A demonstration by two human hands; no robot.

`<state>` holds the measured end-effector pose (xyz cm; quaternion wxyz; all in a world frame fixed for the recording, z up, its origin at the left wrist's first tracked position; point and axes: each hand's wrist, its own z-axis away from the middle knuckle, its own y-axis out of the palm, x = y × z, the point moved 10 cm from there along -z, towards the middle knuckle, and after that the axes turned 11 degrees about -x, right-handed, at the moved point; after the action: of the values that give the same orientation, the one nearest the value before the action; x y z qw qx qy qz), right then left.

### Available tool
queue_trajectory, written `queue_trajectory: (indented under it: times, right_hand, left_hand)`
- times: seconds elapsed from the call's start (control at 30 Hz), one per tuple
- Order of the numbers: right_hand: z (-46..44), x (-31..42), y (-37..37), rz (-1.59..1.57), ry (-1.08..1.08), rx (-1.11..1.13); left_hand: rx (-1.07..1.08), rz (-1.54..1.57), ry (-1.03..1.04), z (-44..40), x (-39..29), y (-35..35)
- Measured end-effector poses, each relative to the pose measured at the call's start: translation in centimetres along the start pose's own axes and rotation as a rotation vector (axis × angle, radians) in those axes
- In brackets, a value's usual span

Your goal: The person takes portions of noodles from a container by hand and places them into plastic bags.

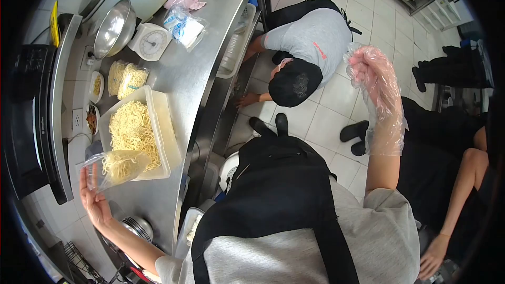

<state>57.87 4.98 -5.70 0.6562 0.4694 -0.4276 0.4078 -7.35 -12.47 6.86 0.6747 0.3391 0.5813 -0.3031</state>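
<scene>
- The person's left hand (pixel 96 206), bare, grasps the open end of a clear bag (pixel 111 172), a couple of fingers showing through the plastic.
- There are noodles (pixel 120 164) in that bag, which lies over the near end of a plastic tub (pixel 167 134) heaped with loose noodles (pixel 131 129).
- The right hand (pixel 374 66), in a clear glove (pixel 385 108), is raised well away from the counter (pixel 181 76), fingers curled; I can't tell whether they clench anything.
- Beyond the tub sit two filled noodle bags (pixel 132 81), a scale (pixel 150 42) and a metal bowl (pixel 114 29).
- A co-worker (pixel 310 42) bends beside the counter.
</scene>
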Motion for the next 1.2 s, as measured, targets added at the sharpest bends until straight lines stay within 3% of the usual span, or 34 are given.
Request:
queue_trajectory:
  times: [0.27,0.37,0.53,0.7,0.77,0.83,0.93,1.0,1.03,1.2]
  right_hand:
    - [3.2,-2.5,-4.2,0.011,0.040,-0.110]
    - [5.1,-3.0,-5.9,0.024,0.054,-0.201]
    - [7.7,-2.0,-6.9,0.074,0.037,-0.309]
    - [8.5,-1.9,-7.2,0.083,0.009,-0.419]
    - [6.0,-4.5,-10.1,0.098,0.049,-0.286]
    - [5.0,-3.5,-8.5,-0.008,0.021,-0.352]
    - [1.4,-3.1,-7.0,-0.021,0.047,-0.239]
    - [-0.2,-2.4,-5.3,-0.013,0.065,-0.054]
    - [-0.8,-2.2,-5.2,-0.013,0.060,-0.046]
    - [-2.2,-0.7,-6.9,-0.024,0.032,-0.070]
  left_hand:
    - [-0.254,-0.171,-0.013,-3.5,7.8,-9.8]
    - [-0.185,-0.097,0.005,-3.9,9.0,-10.9]
    - [-0.151,-0.274,0.068,-2.3,7.4,-5.9]
    - [-0.136,-0.498,-0.089,-1.6,10.0,-4.3]
    - [-0.040,-0.479,-0.115,-1.6,10.9,-4.1]
    - [-0.145,-0.439,-0.114,-1.3,10.3,-2.8]
    - [-0.272,-0.363,-0.138,-1.9,11.3,-2.6]
    - [-0.353,-0.647,0.024,-2.3,10.7,-2.1]
    - [-0.360,-0.642,0.027,-2.7,11.5,-2.1]
    - [-0.372,-0.291,0.020,-2.9,10.3,-2.0]
